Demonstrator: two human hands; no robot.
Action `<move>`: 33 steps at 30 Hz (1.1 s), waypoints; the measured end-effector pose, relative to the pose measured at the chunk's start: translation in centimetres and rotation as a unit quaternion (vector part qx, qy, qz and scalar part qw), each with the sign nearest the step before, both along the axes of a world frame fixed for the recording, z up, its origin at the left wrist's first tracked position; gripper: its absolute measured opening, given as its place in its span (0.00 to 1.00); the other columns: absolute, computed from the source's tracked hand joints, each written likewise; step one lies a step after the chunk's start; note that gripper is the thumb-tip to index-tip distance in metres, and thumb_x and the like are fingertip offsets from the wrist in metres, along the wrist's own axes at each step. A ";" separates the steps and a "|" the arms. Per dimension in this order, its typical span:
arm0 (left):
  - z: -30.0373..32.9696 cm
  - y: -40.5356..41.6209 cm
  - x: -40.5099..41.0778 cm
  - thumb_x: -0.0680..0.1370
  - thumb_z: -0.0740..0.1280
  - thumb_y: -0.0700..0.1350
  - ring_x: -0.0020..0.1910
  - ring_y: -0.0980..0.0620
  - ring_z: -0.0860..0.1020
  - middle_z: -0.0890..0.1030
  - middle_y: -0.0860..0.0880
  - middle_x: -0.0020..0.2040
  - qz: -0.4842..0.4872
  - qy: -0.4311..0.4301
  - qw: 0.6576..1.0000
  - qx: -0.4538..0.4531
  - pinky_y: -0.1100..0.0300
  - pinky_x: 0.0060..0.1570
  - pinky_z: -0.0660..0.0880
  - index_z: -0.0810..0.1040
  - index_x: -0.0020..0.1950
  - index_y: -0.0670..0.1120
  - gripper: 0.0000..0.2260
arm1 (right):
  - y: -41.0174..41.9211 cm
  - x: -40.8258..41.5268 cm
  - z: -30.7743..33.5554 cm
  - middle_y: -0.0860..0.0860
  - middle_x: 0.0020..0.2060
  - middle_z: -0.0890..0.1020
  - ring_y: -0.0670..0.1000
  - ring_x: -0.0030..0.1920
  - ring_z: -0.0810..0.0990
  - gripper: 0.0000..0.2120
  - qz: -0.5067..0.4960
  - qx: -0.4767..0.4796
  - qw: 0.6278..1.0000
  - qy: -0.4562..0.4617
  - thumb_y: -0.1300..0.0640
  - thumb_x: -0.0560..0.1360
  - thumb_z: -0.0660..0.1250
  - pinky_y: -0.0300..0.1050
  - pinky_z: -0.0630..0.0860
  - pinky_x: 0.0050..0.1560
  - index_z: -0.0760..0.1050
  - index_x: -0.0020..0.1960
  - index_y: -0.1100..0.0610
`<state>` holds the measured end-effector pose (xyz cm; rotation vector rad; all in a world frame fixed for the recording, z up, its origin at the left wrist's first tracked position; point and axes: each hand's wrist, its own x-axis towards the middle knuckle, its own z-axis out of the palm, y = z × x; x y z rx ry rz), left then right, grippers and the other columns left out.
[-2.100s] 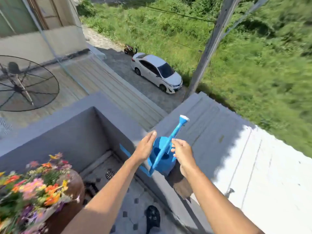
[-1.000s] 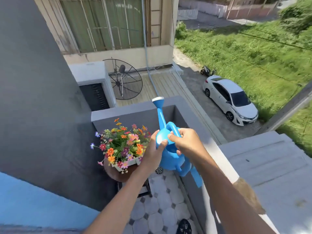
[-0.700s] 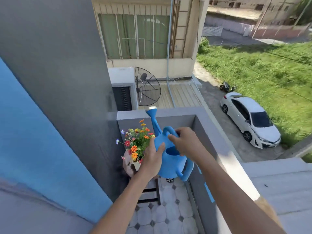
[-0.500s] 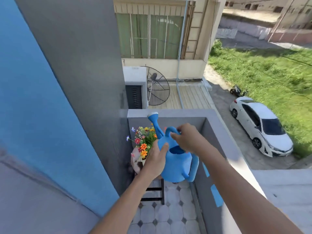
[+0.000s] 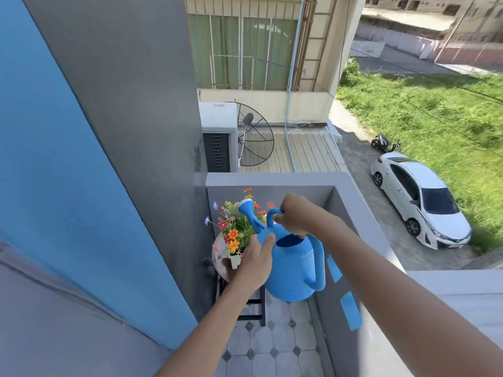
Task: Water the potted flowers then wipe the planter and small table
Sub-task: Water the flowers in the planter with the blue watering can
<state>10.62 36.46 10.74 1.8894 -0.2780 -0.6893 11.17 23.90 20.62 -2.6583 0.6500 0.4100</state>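
Note:
I hold a blue watering can (image 5: 292, 268) in both hands above the balcony floor. My right hand (image 5: 295, 214) grips its top handle. My left hand (image 5: 255, 261) presses flat against the can's left side. The spout's white-tipped head (image 5: 245, 205) points up and left, over the colourful flowers (image 5: 232, 227). The flowers stand in a white planter (image 5: 234, 261) on a small round brown table (image 5: 219, 257) with dark legs, in the balcony's far left corner. My left hand hides most of the planter and table top.
A grey parapet wall (image 5: 275, 179) encloses the narrow tiled balcony floor (image 5: 272, 346). A grey and blue house wall (image 5: 109, 159) runs along the left. Beyond lie a satellite dish, a neighbouring building, a white car (image 5: 420, 198) and grass.
I turned from the parapet towards the flowers carrying the can. Over the last half second the can has dropped slightly and the spout now hangs over the blooms.

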 end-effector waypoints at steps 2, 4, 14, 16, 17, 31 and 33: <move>0.2 -0.1 0.0 0.79 0.51 0.63 0.47 0.49 0.75 0.76 0.44 0.51 0.001 0.005 1.000 0.000 0.56 0.41 0.68 0.67 0.60 0.49 0.21 | -0.1 0.3 0.2 0.55 0.27 0.73 0.53 0.22 0.75 0.18 0.006 -0.003 1.000 0.006 0.55 0.80 0.60 0.40 0.65 0.22 0.62 0.34 0.58; 0.3 -0.4 0.1 0.79 0.51 0.64 0.45 0.50 0.74 0.76 0.43 0.51 0.004 0.003 1.000 -0.004 0.55 0.40 0.68 0.68 0.59 0.48 0.22 | -0.3 0.6 0.3 0.56 0.28 0.74 0.53 0.23 0.76 0.16 0.005 -0.003 1.000 0.009 0.55 0.80 0.60 0.40 0.67 0.23 0.64 0.35 0.58; 0.9 -3.6 -0.8 0.79 0.52 0.63 0.44 0.50 0.72 0.74 0.44 0.48 -0.039 0.013 0.999 -0.036 0.55 0.40 0.66 0.68 0.58 0.46 0.21 | -3.4 -0.7 1.2 0.57 0.29 0.74 0.54 0.23 0.77 0.11 -0.037 -0.030 0.999 0.019 0.56 0.79 0.62 0.40 0.70 0.24 0.69 0.41 0.60; 0.8 -4.2 -1.2 0.79 0.51 0.63 0.43 0.51 0.72 0.74 0.46 0.48 -0.057 0.012 0.998 -0.031 0.54 0.40 0.67 0.67 0.60 0.47 0.22 | -4.0 -1.3 1.2 0.56 0.29 0.75 0.53 0.23 0.76 0.10 -0.054 -0.032 0.998 0.019 0.55 0.79 0.63 0.39 0.69 0.23 0.69 0.44 0.61; 0.7 -4.6 -1.5 0.78 0.51 0.65 0.45 0.51 0.74 0.75 0.47 0.49 -0.066 0.011 0.997 -0.027 0.53 0.43 0.69 0.67 0.61 0.48 0.24 | -4.3 -1.7 1.3 0.56 0.29 0.75 0.53 0.23 0.77 0.10 -0.064 -0.031 0.997 0.020 0.54 0.79 0.63 0.38 0.69 0.23 0.70 0.45 0.61; -0.6 -5.4 -2.6 0.77 0.51 0.67 0.56 0.52 0.75 0.75 0.50 0.56 -0.093 0.028 0.994 -0.053 0.48 0.57 0.74 0.65 0.65 0.52 0.25 | -5.0 -3.5 0.7 0.55 0.31 0.77 0.55 0.24 0.79 0.12 -0.107 -0.019 0.994 0.022 0.52 0.79 0.64 0.40 0.74 0.25 0.73 0.50 0.62; -0.7 -4.8 -2.2 0.77 0.52 0.67 0.54 0.51 0.76 0.76 0.49 0.53 -0.077 0.022 0.995 -0.054 0.48 0.54 0.75 0.66 0.62 0.52 0.23 | -4.3 -3.2 0.8 0.55 0.30 0.78 0.55 0.24 0.78 0.11 -0.097 -0.019 0.995 0.011 0.53 0.79 0.65 0.40 0.74 0.26 0.74 0.48 0.62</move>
